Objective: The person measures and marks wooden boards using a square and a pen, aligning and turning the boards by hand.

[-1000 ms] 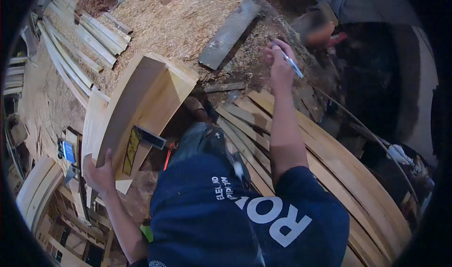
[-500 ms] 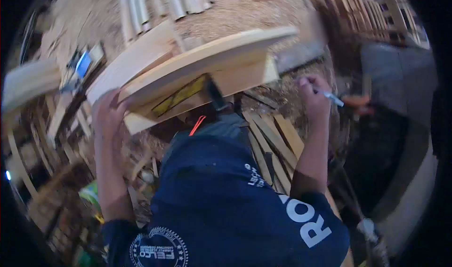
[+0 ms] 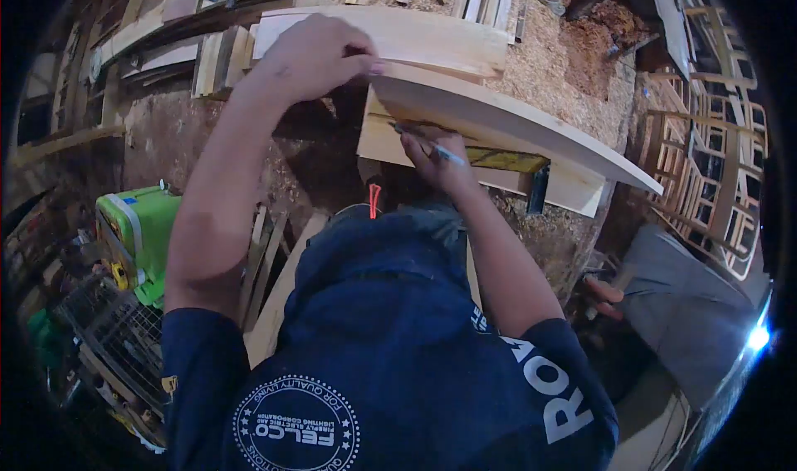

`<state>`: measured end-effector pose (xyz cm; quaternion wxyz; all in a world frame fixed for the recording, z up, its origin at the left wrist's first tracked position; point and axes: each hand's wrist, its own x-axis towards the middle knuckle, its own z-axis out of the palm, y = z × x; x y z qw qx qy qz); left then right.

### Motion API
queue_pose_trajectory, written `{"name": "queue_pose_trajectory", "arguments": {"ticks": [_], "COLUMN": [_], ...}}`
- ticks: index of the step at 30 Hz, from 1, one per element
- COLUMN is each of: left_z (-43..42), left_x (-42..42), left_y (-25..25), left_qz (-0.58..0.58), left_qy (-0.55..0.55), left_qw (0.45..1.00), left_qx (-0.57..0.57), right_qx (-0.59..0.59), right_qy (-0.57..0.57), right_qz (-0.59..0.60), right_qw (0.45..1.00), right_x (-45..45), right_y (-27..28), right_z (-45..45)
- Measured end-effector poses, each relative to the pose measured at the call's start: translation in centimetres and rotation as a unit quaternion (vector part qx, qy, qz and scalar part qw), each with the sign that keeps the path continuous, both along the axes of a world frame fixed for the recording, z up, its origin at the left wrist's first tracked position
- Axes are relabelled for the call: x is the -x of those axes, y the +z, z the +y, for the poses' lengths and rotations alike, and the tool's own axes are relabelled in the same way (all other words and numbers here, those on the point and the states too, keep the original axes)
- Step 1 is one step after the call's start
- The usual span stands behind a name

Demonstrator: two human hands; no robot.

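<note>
Step in hand appears to be marking: right hand point(image 3: 425, 157) closed on pen point(image 3: 449, 156), tip near the left end of the curved wooden piece point(image 3: 498, 126), ahead of the torso point(image 3: 382, 330) — left hand point(image 3: 320, 56) at its corner (grip unclear). A clean stroke calls for a steady square point(image 3: 506, 159).

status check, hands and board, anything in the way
Left hand at curved board's end. Right hand gripping pen. Yellow-and-black square close beside right hand, might crowd pen.
</note>
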<state>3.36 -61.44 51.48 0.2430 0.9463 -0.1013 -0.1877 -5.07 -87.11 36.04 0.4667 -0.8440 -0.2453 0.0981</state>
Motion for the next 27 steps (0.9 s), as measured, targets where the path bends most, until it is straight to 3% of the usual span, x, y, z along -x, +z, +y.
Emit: {"name": "queue_pose_trajectory", "arguments": {"ticks": [2, 3, 6, 9, 12, 27], "left_z": [0.1, 0.3, 0.6, 0.8, 0.9, 0.9], "left_x": [-0.1, 0.0, 0.4, 0.3, 0.2, -0.2], "left_y": [-0.6, -0.8, -1.4, -1.5, -1.2, -1.1], "left_qz": [-0.045, -0.068, -0.076, -0.066, -0.042, -0.025], "left_qy": [-0.018, -0.028, -0.010, -0.009, -0.009, -0.020], "left_qw": [0.999, 0.997, 0.996, 0.997, 0.997, 0.998], "left_qx": [0.002, 0.002, 0.036, 0.039, 0.057, 0.051], "right_qx": [-0.051, -0.011, -0.093, -0.102, -0.089, -0.102], "right_qy": [-0.028, -0.048, -0.089, -0.103, -0.110, -0.140], "right_qz": [0.002, -0.071, -0.074, -0.049, -0.096, -0.033], "right_qw": [0.998, 0.996, 0.989, 0.988, 0.985, 0.984], "right_x": [-0.6, -0.7, -0.9, -1.2, -1.2, -0.9], "right_y": [-2.2, -2.6, -3.3, -4.3, -4.7, -5.0], "right_z": [2.1, 3.2, 5.5, 6.0, 6.1, 6.2]}}
